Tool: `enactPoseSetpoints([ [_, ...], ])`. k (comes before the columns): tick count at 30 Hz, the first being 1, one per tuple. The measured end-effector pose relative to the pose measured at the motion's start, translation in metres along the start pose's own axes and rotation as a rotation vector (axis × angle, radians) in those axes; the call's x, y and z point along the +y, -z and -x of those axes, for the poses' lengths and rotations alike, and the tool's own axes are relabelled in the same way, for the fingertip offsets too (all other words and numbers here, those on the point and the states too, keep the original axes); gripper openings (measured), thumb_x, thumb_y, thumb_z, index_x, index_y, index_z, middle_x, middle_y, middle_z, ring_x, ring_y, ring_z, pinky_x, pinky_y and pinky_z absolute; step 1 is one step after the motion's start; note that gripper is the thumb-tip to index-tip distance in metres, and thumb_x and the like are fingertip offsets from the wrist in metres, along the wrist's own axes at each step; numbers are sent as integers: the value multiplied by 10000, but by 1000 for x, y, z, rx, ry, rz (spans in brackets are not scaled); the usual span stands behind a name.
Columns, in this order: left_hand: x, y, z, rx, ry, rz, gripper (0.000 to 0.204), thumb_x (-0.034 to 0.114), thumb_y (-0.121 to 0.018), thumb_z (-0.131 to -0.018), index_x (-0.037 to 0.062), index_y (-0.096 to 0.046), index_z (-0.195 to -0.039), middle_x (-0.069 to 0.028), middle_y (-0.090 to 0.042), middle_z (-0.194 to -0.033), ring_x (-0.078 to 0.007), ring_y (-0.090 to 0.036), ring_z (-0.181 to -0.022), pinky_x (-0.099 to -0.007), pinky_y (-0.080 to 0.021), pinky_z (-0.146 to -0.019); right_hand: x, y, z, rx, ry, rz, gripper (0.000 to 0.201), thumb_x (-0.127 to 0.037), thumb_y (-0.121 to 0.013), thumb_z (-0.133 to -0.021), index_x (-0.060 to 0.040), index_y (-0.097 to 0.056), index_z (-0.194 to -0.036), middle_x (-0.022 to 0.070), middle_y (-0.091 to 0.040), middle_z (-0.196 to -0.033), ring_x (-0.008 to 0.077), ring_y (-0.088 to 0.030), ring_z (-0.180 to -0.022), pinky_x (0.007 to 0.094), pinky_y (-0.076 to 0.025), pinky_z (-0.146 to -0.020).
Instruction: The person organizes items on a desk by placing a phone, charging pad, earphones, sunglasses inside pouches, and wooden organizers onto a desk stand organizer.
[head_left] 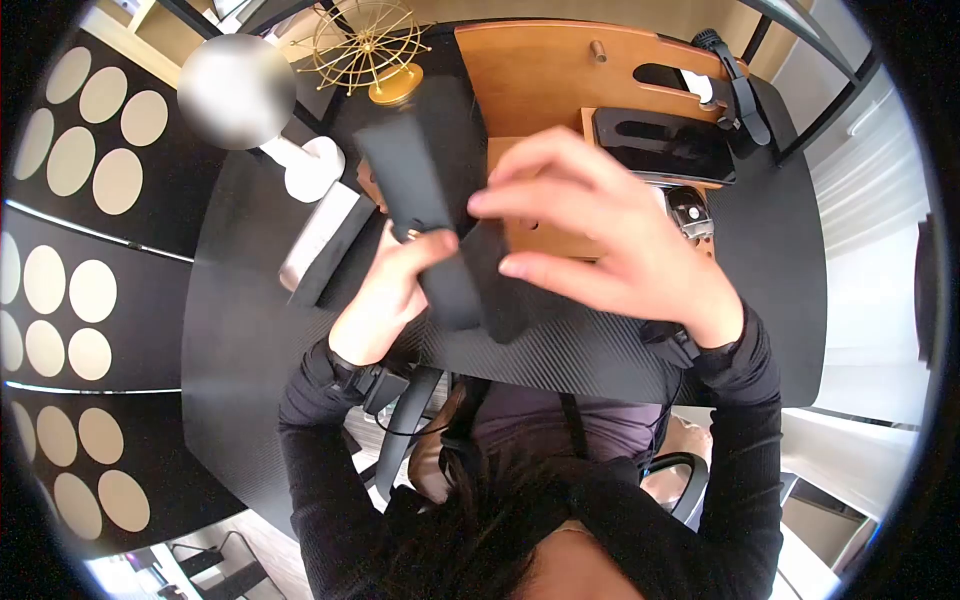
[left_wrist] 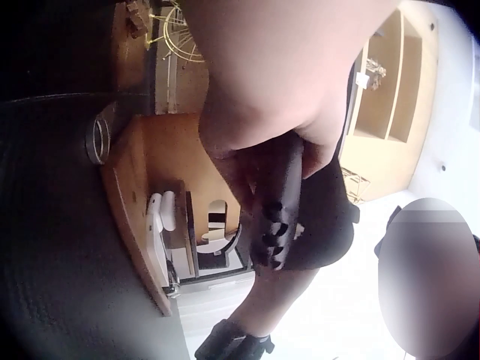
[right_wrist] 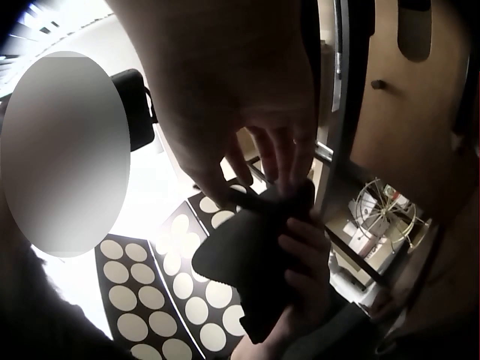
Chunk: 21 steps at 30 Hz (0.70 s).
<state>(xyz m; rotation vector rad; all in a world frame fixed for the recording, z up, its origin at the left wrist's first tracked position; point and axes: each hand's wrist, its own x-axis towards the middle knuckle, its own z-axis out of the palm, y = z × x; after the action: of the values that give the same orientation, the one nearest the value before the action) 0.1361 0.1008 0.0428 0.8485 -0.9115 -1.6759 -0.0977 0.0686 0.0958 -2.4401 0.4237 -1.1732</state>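
Note:
My left hand point(head_left: 390, 285) grips a long, dark case point(head_left: 400, 170) that looks soft-sided, its thumb lying across the front. A dark flap point(head_left: 495, 290) stands out from the case's right side. In the left wrist view the rounded flap point(left_wrist: 326, 225) hangs below the gripping fingers. My right hand point(head_left: 610, 220) is beside the case with its fingers spread and slightly bent, thumb and fingertips close to the flap. Seen from the right wrist, those fingertips overlap the case's upper edge, while the left hand's fingers wrap around its side. The inside of the case is hidden.
A wooden desk organizer point(head_left: 550, 70) stands at the back, with a black phone point(head_left: 665, 145) on it and headphones point(head_left: 735, 90) at its right. A gold wheel ornament point(head_left: 397, 85) is behind the case. A white lamp point(head_left: 315, 170) and a grey-white box point(head_left: 325, 240) are at left.

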Motion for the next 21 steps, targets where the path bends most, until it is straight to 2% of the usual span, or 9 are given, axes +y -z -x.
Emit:
enactPoseSetpoints([
  [2, -2, -3, 13, 14, 42, -88, 624, 70, -660, -800, 6, -424, -1374, -90, -590, -1228, -207, -617, -1087, -341, -524, -910, -8, -8, 2, -54, -58, -3, 224, -145, -704, -846, -81, -640, -1051, 61, -538, -1034, 233, -631, -746, 349, -522, -648],
  [5, 30, -38, 28, 14, 203, -146, 823, 58, -739, -749, 30, -318, -1455, -79, -506, -1330, -189, -508, -1236, -341, -433, -1026, -1, -11, 5, -39, -39, 5, 189, -147, -706, -842, -83, -644, -1009, 55, -539, -993, 243, -630, -747, 355, -521, -654],
  [7, 37, -41, 28, -105, 241, -359, 916, 38, -758, -723, 52, -260, -1492, -82, -426, -1404, -188, -395, -1336, -351, -351, -1096, -1, -10, 4, -46, -101, -51, 183, -167, -724, -830, -81, -636, -965, 58, -534, -959, 261, -626, -770, 369, -509, -663],
  [8, 29, -29, 23, -193, 167, -451, 947, 29, -770, -704, 59, -254, -1497, -77, -390, -1432, -192, -335, -1378, -357, -314, -1117, -2, -9, 4, -65, -139, -64, 190, -173, -732, -824, -77, -625, -948, 65, -526, -950, 270, -620, -781, 378, -499, -667],
  [11, 28, -26, 21, -200, 222, -435, 933, 28, -738, -736, 67, -228, -1517, -78, -352, -1467, -198, -307, -1398, -357, -294, -1129, -3, -11, 3, -84, -226, -59, 242, -176, -799, -773, -53, -625, -888, 59, -495, -894, 217, -558, -806, 320, -465, -701],
  [13, 29, -26, 23, -191, 219, -402, 916, 20, -711, -758, 74, -214, -1526, -80, -343, -1477, -200, -303, -1402, -357, -286, -1132, -1, -16, 5, -31, -195, -26, 213, -171, -737, -816, -57, -570, -883, 82, -490, -921, 292, -587, -789, 400, -470, -673],
  [17, 14, -15, 17, -208, 149, -183, 862, -10, -630, -818, 83, -182, -1548, -84, -330, -1497, -186, -277, -1412, -347, -281, -1130, 1, -16, 6, -21, -211, -4, 203, -144, -731, -810, -54, -559, -871, 86, -480, -922, 295, -581, -798, 404, -466, -673],
  [20, 10, -19, 17, -134, 154, -385, 846, -9, -626, -833, 71, -182, -1548, -79, -341, -1500, -168, -287, -1399, -337, -292, -1120, -3, -10, 3, -97, -247, 45, 287, -149, -808, -744, -56, -623, -942, 76, -515, -990, 241, -580, -930, 334, -476, -793],
  [21, 10, -16, 15, -132, 154, -385, 846, -9, -626, -833, 71, -182, -1548, -79, -341, -1500, -168, -287, -1399, -337, -292, -1120, -4, -9, 0, 84, -181, 155, 358, -140, -819, -719, -58, -619, -1004, 87, -530, -1045, 263, -574, -1012, 348, -470, -858],
])
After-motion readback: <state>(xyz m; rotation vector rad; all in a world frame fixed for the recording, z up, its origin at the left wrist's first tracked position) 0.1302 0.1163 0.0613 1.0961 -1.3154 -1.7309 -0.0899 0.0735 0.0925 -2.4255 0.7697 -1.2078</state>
